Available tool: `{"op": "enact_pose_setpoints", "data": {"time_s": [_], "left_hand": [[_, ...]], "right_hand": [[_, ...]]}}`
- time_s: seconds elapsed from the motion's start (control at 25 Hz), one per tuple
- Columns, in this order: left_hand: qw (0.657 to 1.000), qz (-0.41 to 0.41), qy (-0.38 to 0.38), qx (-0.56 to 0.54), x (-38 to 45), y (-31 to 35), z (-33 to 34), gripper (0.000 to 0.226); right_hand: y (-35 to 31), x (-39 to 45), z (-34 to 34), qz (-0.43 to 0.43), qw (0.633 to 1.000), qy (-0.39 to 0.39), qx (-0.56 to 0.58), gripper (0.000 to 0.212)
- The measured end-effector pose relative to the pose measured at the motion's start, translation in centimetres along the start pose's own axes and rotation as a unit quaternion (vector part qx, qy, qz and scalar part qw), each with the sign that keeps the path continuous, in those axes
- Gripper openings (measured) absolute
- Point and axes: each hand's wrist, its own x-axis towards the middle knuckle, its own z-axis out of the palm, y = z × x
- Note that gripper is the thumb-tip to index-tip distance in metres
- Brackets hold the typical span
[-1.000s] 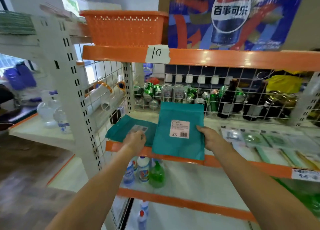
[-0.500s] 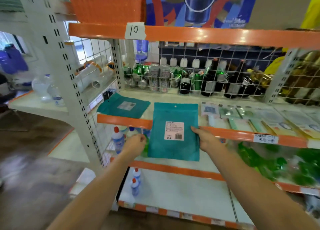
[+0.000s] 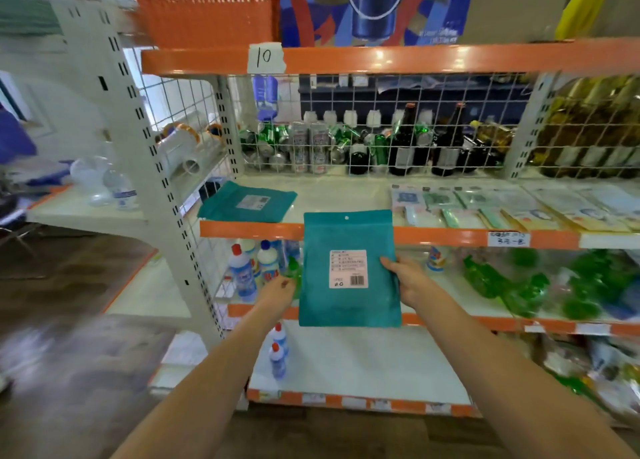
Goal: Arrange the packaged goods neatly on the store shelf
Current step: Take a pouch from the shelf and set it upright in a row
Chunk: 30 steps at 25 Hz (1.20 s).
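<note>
I hold a flat teal pouch (image 3: 346, 299) with a white barcode label upright in front of the shelves, below the middle shelf's orange edge (image 3: 249, 230). My right hand (image 3: 403, 278) grips its right side, thumb on the front. My left hand (image 3: 278, 290) is at its left edge, fingers curled behind it; the grip itself is hidden. A second teal pouch (image 3: 247, 201) lies flat at the left end of the middle shelf.
Flat packets (image 3: 512, 205) lie along the right part of the middle shelf. Cans and dark bottles (image 3: 346, 147) stand behind a wire grid. Cleaner bottles (image 3: 244, 271) and green bottles (image 3: 502, 282) fill the shelf below. An orange basket (image 3: 204, 15) sits on top.
I have stepped back from the shelf. The held pouch came off the middle shelf and now hangs lower, in front of the shelf below. My left hand left the lying pouch and came to the held one.
</note>
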Motion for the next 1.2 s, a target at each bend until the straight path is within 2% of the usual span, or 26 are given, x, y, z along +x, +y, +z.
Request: {"op": "enact_pose_setpoints", "data": {"time_s": [0.12, 0.24, 0.36, 0.56, 0.72, 0.92, 1.2], "left_hand": [[1.0, 0.003, -0.014, -0.013, -1.7, -2.1, -1.9, 0.031], [0.997, -0.016, -0.019, -0.072, -3.0, -4.3, -3.4, 0.031], [0.987, -0.021, -0.055, -0.152, -3.5, -6.4, -4.0, 0.023], [0.936, -0.074, -0.085, -0.334, -5.2, -7.6, -4.2, 0.022], [0.891, -0.11, -0.165, -0.409, -5.7, -9.6, -3.0, 0.028], [0.836, -0.14, -0.21, -0.487, -7.4, -11.3, -2.2, 0.037], [0.828, -0.146, -0.222, -0.494, -9.3, -12.3, -2.0, 0.032]], "right_hand": [[1.5, -0.9, 2.0, 0.004, 1.0, 0.007, 0.012, 0.024], [3.4, -2.3, 4.2, 0.011, 1.0, 0.012, 0.018, 0.011], [5.3, -3.7, 5.7, 0.007, 0.999, 0.009, 0.031, 0.014], [7.6, -6.2, 7.3, -0.02, 0.999, 0.036, 0.032, 0.02], [9.4, -7.9, 7.9, -0.019, 0.998, 0.05, 0.035, 0.02], [11.3, -9.1, 8.1, -0.007, 0.997, 0.07, 0.028, 0.025], [12.1, -10.2, 8.1, 0.007, 0.996, 0.082, 0.012, 0.02]]}}
